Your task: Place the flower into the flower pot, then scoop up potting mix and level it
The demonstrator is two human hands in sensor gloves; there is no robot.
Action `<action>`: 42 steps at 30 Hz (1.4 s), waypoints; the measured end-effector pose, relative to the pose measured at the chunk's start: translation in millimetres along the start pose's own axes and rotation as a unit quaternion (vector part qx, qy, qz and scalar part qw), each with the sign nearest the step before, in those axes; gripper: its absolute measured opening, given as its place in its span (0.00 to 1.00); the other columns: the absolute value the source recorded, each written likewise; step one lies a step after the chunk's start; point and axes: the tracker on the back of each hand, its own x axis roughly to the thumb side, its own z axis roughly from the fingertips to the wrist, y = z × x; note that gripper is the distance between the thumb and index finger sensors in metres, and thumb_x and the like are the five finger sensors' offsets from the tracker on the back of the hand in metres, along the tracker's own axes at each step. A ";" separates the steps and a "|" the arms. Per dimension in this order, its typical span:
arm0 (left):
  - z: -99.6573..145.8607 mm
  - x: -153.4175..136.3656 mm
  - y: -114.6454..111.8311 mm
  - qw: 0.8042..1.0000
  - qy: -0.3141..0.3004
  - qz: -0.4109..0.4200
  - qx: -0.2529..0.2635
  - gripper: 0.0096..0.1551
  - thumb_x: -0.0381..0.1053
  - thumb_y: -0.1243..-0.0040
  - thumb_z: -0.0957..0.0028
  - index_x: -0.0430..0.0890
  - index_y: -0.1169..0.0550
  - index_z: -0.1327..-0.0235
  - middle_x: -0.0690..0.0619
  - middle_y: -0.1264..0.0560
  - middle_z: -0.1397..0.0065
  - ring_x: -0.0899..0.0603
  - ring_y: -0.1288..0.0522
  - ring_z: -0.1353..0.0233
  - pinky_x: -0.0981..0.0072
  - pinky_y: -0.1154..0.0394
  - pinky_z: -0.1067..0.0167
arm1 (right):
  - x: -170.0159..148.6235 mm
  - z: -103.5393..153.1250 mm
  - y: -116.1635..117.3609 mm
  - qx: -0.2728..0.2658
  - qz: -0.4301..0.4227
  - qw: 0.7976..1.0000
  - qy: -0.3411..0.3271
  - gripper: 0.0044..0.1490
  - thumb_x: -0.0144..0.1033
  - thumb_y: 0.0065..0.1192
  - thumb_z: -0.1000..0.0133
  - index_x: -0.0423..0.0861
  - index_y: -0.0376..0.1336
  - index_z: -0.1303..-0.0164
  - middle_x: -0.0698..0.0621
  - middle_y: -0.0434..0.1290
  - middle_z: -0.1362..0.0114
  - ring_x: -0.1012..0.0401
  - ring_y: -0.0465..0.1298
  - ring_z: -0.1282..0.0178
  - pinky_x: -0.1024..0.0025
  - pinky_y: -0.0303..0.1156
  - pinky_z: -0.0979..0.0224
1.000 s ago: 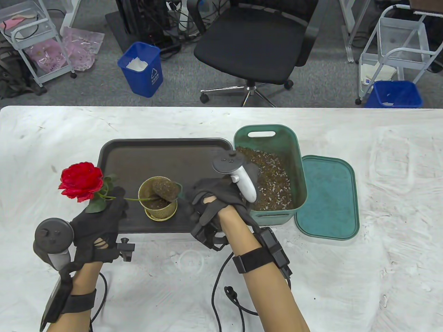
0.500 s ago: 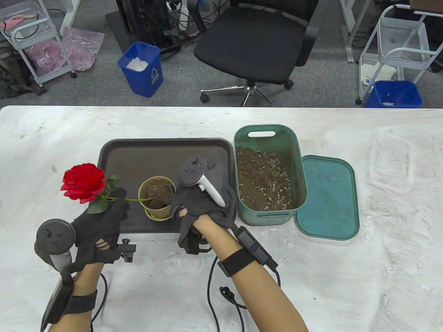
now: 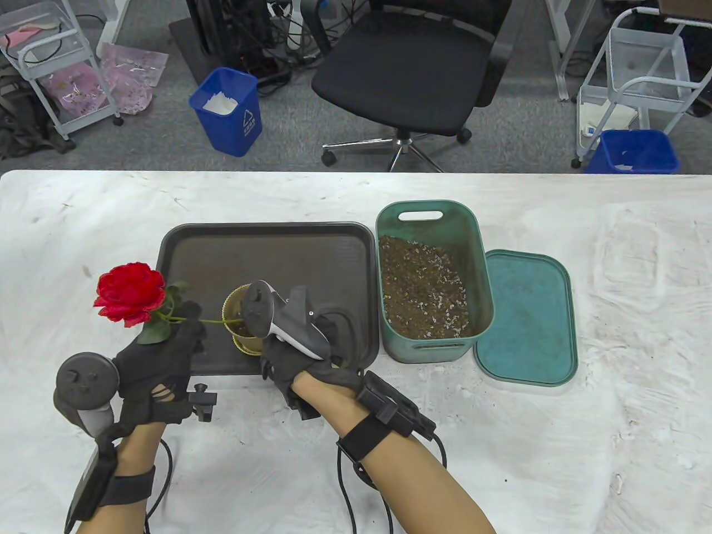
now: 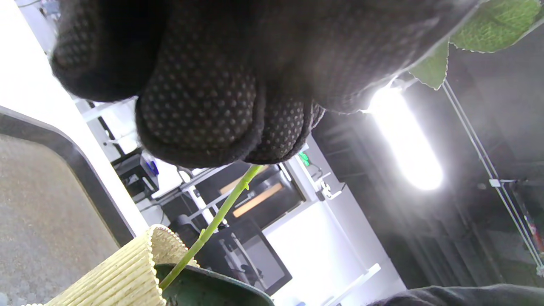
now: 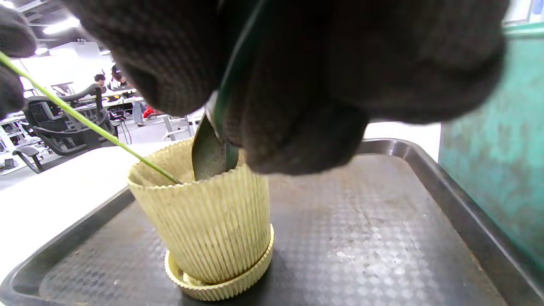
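Observation:
A red rose (image 3: 131,292) leans out to the left, its green stem (image 3: 214,321) running into the ribbed yellow flower pot (image 3: 238,311) on the dark tray (image 3: 278,245). My left hand (image 3: 167,350) pinches the stem (image 4: 221,212) just left of the pot (image 4: 123,272). My right hand (image 3: 303,356) grips a green scoop (image 5: 210,148), tipped blade-down inside the pot (image 5: 204,221). In the table view the hand and its tracker hide the scoop. The green bin (image 3: 389,311) of potting mix (image 3: 423,289) stands right of the tray.
The bin's green lid (image 3: 525,317) lies flat to its right. A small black clamp (image 3: 203,397) sits at the tray's near edge. Cables trail over the white table (image 3: 612,250) by my forearms. An office chair (image 3: 411,72) and blue bins stand beyond the far edge.
My right hand has moved left from beside the bin to the pot and rolled over, tipping the scoop down into it. The left hand and rose stayed put.

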 end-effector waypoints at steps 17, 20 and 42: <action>-0.5 0.3 0.1 1.000 -0.001 0.001 -0.002 0.23 0.57 0.29 0.57 0.51 0.13 0.50 0.56 0.11 0.55 0.48 0.09 0.65 0.59 0.14 0.60 | -46.0 25.5 -52.1 -0.066 -0.063 0.995 0.033 0.34 0.40 0.70 0.55 0.38 0.68 0.41 0.42 0.83 0.52 0.53 0.87 0.70 0.61 0.85 0.71; -0.7 0.5 -0.1 1.000 -0.003 0.000 -0.003 0.23 0.57 0.29 0.57 0.51 0.13 0.50 0.56 0.11 0.55 0.48 0.09 0.65 0.59 0.14 0.60 | -73.9 32.0 -76.9 -0.093 -0.089 0.989 0.069 0.34 0.40 0.70 0.55 0.37 0.68 0.41 0.41 0.83 0.52 0.52 0.87 0.70 0.60 0.85 0.71; -2.2 -5.6 3.4 1.000 0.011 0.004 0.006 0.23 0.57 0.29 0.57 0.51 0.13 0.50 0.56 0.11 0.55 0.48 0.09 0.65 0.59 0.14 0.60 | -247.2 -51.3 -76.4 0.030 -0.089 0.937 0.336 0.33 0.40 0.68 0.53 0.36 0.68 0.41 0.40 0.83 0.53 0.52 0.86 0.72 0.61 0.84 0.72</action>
